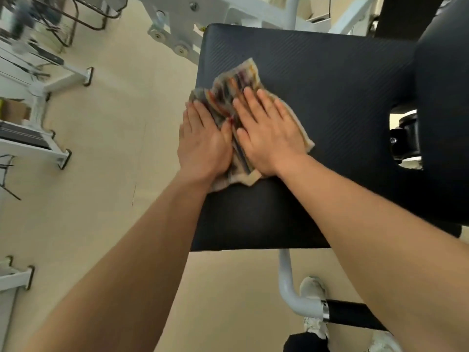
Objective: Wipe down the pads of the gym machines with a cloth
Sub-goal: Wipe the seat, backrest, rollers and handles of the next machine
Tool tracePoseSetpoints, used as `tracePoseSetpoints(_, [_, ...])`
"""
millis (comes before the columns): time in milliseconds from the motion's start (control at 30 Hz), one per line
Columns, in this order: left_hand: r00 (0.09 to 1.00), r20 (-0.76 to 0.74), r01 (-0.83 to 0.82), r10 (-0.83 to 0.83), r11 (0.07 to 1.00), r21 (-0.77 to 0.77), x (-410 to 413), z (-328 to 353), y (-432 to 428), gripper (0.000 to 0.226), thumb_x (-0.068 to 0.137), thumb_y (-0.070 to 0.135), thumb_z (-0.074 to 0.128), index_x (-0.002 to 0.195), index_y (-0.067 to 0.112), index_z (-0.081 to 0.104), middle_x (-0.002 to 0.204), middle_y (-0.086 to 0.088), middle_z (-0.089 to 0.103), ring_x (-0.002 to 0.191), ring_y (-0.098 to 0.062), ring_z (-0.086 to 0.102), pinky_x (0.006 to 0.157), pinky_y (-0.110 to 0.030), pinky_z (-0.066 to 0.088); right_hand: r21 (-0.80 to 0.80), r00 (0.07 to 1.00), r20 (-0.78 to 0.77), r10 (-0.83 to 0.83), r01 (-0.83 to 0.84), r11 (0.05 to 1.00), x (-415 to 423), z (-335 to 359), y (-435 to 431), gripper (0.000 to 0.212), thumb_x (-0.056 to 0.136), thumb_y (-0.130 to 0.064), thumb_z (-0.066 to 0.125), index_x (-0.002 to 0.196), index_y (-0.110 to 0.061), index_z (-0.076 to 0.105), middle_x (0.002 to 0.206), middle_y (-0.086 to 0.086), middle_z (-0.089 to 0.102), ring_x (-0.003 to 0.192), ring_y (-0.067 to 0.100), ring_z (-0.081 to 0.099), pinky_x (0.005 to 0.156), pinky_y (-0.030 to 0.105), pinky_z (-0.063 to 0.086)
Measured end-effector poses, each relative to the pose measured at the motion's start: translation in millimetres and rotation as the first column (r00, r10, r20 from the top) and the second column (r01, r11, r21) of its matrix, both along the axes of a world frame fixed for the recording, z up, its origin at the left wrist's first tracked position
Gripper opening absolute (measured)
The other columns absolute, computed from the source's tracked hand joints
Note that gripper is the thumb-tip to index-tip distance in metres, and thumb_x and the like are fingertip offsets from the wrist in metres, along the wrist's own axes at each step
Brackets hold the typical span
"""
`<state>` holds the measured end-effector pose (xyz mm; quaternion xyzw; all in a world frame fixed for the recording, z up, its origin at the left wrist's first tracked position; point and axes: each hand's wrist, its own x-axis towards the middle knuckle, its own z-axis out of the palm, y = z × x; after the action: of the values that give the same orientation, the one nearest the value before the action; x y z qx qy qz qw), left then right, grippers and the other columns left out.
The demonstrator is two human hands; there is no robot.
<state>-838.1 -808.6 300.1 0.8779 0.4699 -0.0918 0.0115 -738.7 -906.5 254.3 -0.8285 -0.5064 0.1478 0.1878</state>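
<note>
Across the beige floor [114, 128] we note the black seat pad [330, 85] at centre, the largest padded surface. A second black pad [444, 72] adjoins its right side and is cut off by the picture edge. At the left stands a white rack [38, 151] holding a brown box [14, 111]; the inside of the box is hidden. At top left a wire basket [76, 21] is blurred, and we cannot make out its contents. Below the seat pad, a black handle grip [355, 315] is partly covered by the right forearm. The right hand [269, 138] and left hand [203, 146] lie flat on the striped cloth [238, 80], pressing it onto the left part of the seat pad. The right fingers [256, 102] are straight and slightly apart; the left ones are straight and together. The middle of the cloth is hidden under both palms.
</note>
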Motion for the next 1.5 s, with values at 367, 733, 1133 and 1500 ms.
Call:
tracePoseSetpoints(367, [0.969,-0.194,0.181,-0.151,0.972,0.148,-93,-5,-96,0.074,0.103,0.044,0.02,0.156,-0.008,0.013,0.163,-0.031,0.01,0.154,-0.041,0.008,0.125,-0.05,0.018,0.06,0.999,-0.017,0.044,-0.043,0.997,-70,-14,-94,0.064,0.106,-0.049,0.027,0.163,-0.022,0.017,0.171,0.004,0.01,0.159,0.022,0.008,0.126,0.047,0.02])
tracePoseSetpoints(733, [0.978,-0.008,-0.205,0.21,0.964,0.169,15,-23,-67,0.083,0.098,0.049,0.017,0.155,-0.009,-0.001,0.163,-0.032,0.0,0.154,-0.043,0.002,0.126,-0.05,0.005,0.054,0.999,-0.04,-0.002,0.004,0.999,10,-20,-36,0.066,0.103,-0.049,0.018,0.163,-0.023,0.013,0.172,0.001,0.006,0.159,0.019,0.005,0.129,0.044,0.009])
tracePoseSetpoints(1133, [0.992,0.073,-0.113,0.103,0.984,0.137,155,-16,86,0.072,0.103,0.044,0.023,0.16,0.004,0.002,0.168,-0.016,0.003,0.156,-0.03,0.004,0.126,-0.046,0.003,0.055,1.0,0.006,0.026,-0.026,0.998,144,-7,107,0.061,0.106,-0.043,0.015,0.164,-0.025,0.005,0.172,-0.002,0.002,0.159,0.021,0.002,0.128,0.044,0.003])
tracePoseSetpoints(1500, [0.993,-0.068,0.108,-0.1,0.987,0.12,66,-9,1,0.061,0.105,0.043,0.015,0.161,0.027,-0.003,0.169,-0.002,-0.008,0.156,-0.02,-0.012,0.125,-0.045,-0.003,0.044,0.997,-0.065,-0.047,0.05,0.998,60,-8,16,0.062,0.105,-0.046,0.019,0.163,-0.025,0.008,0.172,0.001,-0.004,0.159,0.022,-0.006,0.129,0.046,0.001])
